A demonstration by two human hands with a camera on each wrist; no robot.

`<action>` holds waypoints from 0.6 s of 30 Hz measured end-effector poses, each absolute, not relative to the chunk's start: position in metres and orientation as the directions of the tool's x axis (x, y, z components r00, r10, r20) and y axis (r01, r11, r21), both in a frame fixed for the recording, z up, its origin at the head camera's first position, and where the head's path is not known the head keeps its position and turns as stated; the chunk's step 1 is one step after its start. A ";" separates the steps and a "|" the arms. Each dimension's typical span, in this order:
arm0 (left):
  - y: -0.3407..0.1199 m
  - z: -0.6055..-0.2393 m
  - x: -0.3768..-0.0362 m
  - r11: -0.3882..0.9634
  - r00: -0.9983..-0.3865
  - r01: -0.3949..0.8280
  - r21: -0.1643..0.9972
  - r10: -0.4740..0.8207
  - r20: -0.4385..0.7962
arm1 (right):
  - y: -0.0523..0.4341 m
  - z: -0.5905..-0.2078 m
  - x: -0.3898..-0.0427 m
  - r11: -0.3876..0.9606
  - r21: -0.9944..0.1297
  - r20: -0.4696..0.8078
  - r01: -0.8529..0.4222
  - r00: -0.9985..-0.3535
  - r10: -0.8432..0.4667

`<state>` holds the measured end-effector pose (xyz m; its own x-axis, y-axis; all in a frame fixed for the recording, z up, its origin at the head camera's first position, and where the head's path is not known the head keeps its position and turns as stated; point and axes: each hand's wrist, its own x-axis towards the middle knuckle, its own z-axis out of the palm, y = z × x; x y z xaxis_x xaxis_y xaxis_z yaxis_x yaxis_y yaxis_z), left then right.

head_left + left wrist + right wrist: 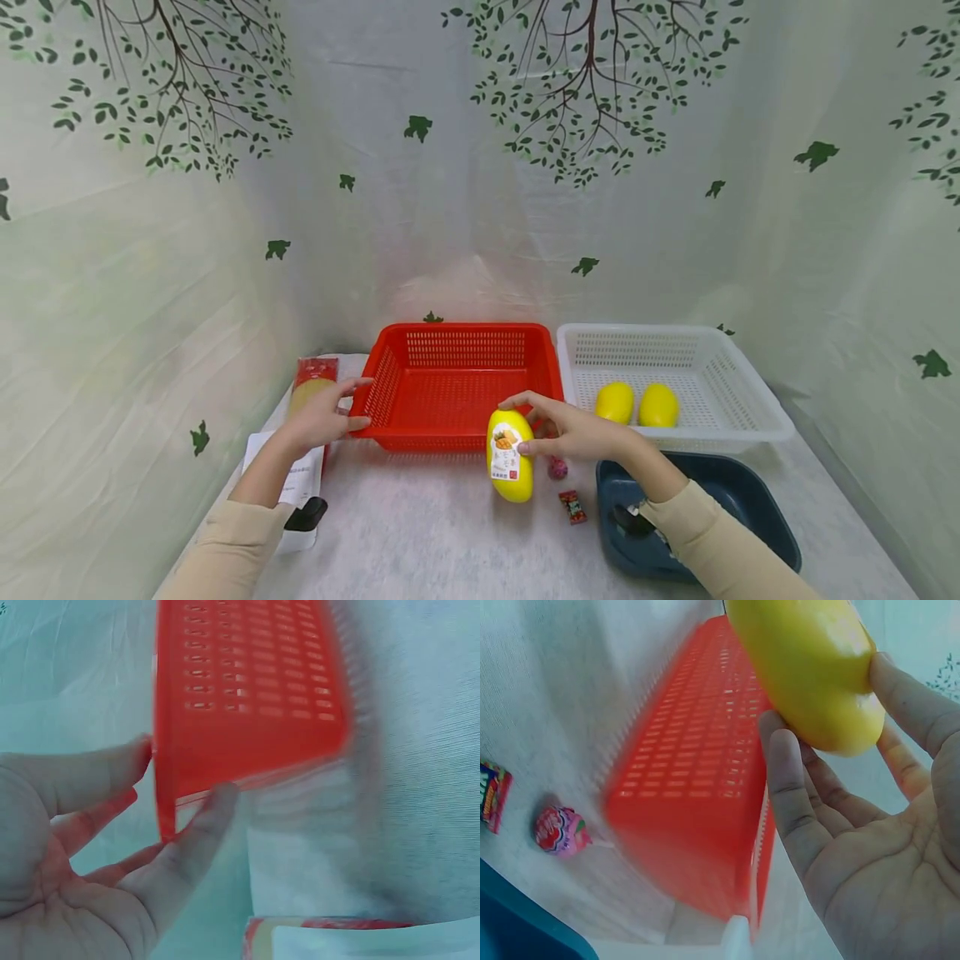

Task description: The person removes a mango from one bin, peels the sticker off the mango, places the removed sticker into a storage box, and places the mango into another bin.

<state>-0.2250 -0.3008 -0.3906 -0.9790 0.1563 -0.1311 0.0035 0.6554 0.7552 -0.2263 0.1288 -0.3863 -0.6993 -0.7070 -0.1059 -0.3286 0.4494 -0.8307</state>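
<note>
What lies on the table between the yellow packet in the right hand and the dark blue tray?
In the head view, a pink lollipop and a small red candy packet lie between the yellow packet and the dark blue tray.

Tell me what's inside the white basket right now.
Two yellow packets lie side by side on the floor of the white basket. The rest of its floor looks bare, though its near rim hides the front strip.
</note>
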 end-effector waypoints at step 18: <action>-0.292 -0.401 -0.228 0.628 -0.994 -0.019 0.778 0.072 -0.083 | 0.123 -0.410 -0.210 0.405 -0.874 -0.130 -0.268 -0.674 -0.727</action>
<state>-0.2277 -0.2921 -0.4013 -0.9939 0.0722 -0.0830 -0.0194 0.6279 0.7781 -0.2099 0.1231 -0.4102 -0.6738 -0.7273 -0.1302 -0.2678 0.4046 -0.8744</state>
